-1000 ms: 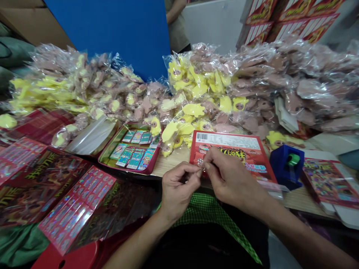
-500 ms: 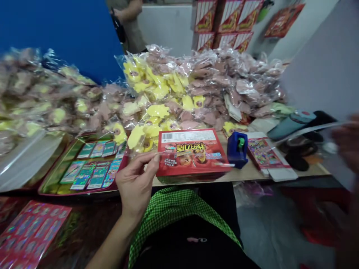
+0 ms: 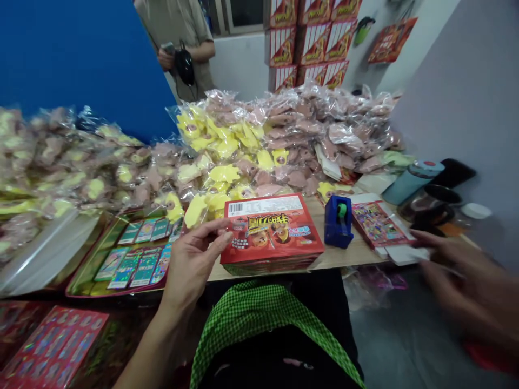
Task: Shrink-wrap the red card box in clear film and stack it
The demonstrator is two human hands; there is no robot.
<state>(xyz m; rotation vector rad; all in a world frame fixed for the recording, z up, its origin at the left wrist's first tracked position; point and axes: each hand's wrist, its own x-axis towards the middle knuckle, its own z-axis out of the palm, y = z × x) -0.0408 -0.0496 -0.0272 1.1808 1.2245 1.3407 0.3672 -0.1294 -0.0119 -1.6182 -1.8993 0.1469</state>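
A stack of red printed packets point(image 3: 275, 237) lies at the front of the table, its printing upside down to me. My left hand point(image 3: 194, 265) is at the stack's left edge, thumb and forefinger slightly apart, with nothing visible between them. At the right, my right hand point(image 3: 466, 281) is smeared by motion near the white flap of a colourful flat box point(image 3: 381, 221). Whether it holds anything cannot be made out. Between stack and box stands a blue tape dispenser point(image 3: 339, 221) with a green core.
Bagged pink and yellow figures point(image 3: 300, 124) are heaped along the back. Shiny cards lie in a gold tray point(image 3: 85, 275) at left. A bottle point(image 3: 411, 181) and a dark mug point(image 3: 433, 200) stand at right. A person point(image 3: 182, 38) stands behind, near stacked red boxes point(image 3: 316, 43).
My right hand has come down and inward from the far right, and the pale strip by it no longer shows. My left hand stays by the stack. The view has tilted up slightly.
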